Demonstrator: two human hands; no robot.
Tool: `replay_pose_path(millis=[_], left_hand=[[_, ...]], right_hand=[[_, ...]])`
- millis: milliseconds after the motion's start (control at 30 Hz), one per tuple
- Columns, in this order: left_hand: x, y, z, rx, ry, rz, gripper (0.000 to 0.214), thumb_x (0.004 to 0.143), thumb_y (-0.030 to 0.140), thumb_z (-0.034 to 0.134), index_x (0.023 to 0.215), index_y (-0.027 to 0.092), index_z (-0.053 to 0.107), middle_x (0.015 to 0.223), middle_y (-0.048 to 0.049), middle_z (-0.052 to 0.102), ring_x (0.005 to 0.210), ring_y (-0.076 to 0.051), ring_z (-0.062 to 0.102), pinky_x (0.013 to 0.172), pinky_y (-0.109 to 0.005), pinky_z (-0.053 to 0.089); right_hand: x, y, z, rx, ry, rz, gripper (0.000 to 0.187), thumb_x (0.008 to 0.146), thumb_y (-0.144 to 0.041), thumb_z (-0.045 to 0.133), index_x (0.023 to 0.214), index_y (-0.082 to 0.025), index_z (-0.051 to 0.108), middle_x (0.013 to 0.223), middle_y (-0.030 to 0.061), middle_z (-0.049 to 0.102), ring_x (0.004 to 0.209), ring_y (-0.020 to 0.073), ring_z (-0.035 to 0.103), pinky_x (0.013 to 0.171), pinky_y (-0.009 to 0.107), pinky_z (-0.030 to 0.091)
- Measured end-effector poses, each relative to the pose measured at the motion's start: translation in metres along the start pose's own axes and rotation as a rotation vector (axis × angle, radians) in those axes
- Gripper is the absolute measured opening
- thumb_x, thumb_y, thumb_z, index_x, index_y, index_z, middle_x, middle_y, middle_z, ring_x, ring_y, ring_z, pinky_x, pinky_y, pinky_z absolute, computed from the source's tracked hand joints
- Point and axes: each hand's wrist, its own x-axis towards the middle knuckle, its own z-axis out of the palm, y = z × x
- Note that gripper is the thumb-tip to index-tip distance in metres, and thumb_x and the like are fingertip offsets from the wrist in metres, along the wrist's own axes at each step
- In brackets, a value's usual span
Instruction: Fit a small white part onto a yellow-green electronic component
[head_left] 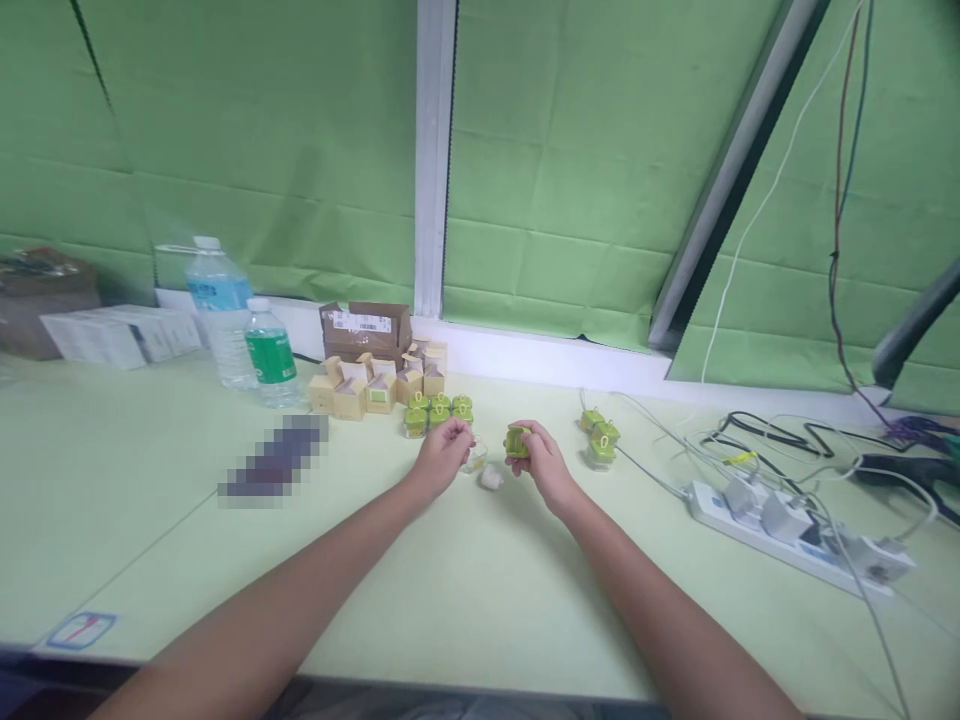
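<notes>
My right hand (546, 465) grips a green lid (517, 442), its underside partly turned toward me. My left hand (444, 455) is closed in a pinch beside a small transparent container (474, 459); what its fingertips hold, if anything, is too small to make out. On the table between both hands lies a small whitish lump (491, 478). Just behind my left hand, several little jars with green lids (439, 405) stand in a cluster. Off to the right of my right hand sit a few more green-lidded jars (602, 440).
Behind stand several small open cardboard boxes (350, 392) and a brown carton (367, 330). Two water bottles (271, 355) are at the left, near a pixelated dark object (276, 460). A power strip (787, 545) with plugs and tangled cables (780, 440) occupies the right.
</notes>
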Motion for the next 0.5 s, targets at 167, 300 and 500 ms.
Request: replay_pose_path(millis=[167, 300, 500], left_hand=[[0.001, -0.007, -0.001, 0.161, 0.037, 0.142, 0.010, 0.075, 0.026, 0.060, 0.074, 0.019, 0.053, 0.072, 0.0017, 0.059, 0.065, -0.013, 0.055, 0.060, -0.024, 0.041], [-0.001, -0.007, 0.000, 0.220, 0.034, 0.177, 0.013, 0.075, 0.027, 0.064, 0.074, 0.018, 0.053, 0.081, -0.0022, 0.065, 0.075, -0.016, 0.061, 0.068, -0.027, 0.046], [-0.005, -0.003, 0.001, 0.149, -0.032, 0.098, 0.014, 0.076, 0.023, 0.060, 0.074, 0.019, 0.047, 0.100, -0.0083, 0.072, 0.082, -0.018, 0.064, 0.073, -0.030, 0.049]], right_hand=[[0.002, 0.008, 0.000, -0.067, 0.007, 0.032, 0.031, 0.067, -0.030, 0.052, 0.097, -0.020, 0.056, 0.077, 0.0000, 0.066, 0.048, 0.0101, 0.051, 0.042, 0.022, 0.031], [0.005, 0.018, -0.003, -0.206, 0.013, 0.044, 0.028, 0.072, -0.033, 0.051, 0.096, -0.020, 0.058, 0.076, -0.0006, 0.066, 0.045, 0.0103, 0.052, 0.042, 0.022, 0.033], [0.009, 0.023, -0.011, -0.557, 0.015, -0.105, 0.022, 0.081, -0.034, 0.045, 0.076, -0.020, 0.062, 0.065, -0.0020, 0.060, 0.053, 0.0134, 0.053, 0.054, 0.025, 0.040]])
